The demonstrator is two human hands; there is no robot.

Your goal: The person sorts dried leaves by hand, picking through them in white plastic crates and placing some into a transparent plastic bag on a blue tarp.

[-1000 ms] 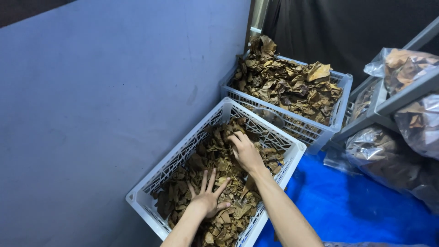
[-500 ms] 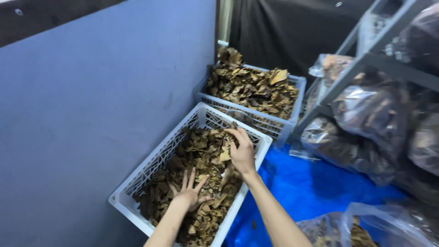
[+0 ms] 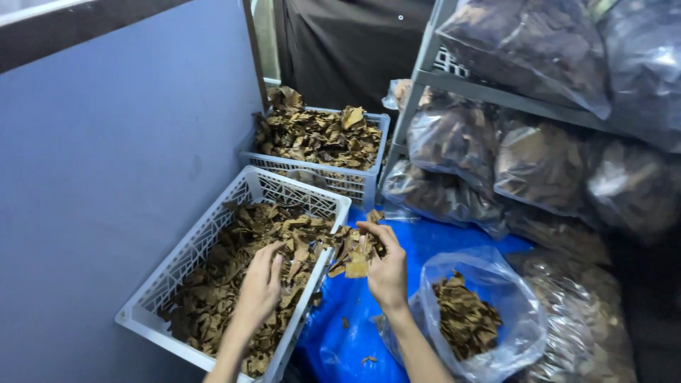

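Dried brown leaves (image 3: 358, 250), crumpled and brittle, are bunched in the right hand (image 3: 386, 266) just past the right rim of the near white crate (image 3: 181, 259). More leaves (image 3: 234, 284) fill that crate, loosely piled.

Two white crates (image 3: 213, 234) (image 3: 376, 152) of brown dried leaves; one open clear bag (image 3: 521, 312).

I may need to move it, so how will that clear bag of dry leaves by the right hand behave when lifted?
The clear plastic bag looks thin and crumpled, so it will probably sag. It is only part full of dry leaf pieces, so likely light. Its mouth gapes open; tilting may spill them.
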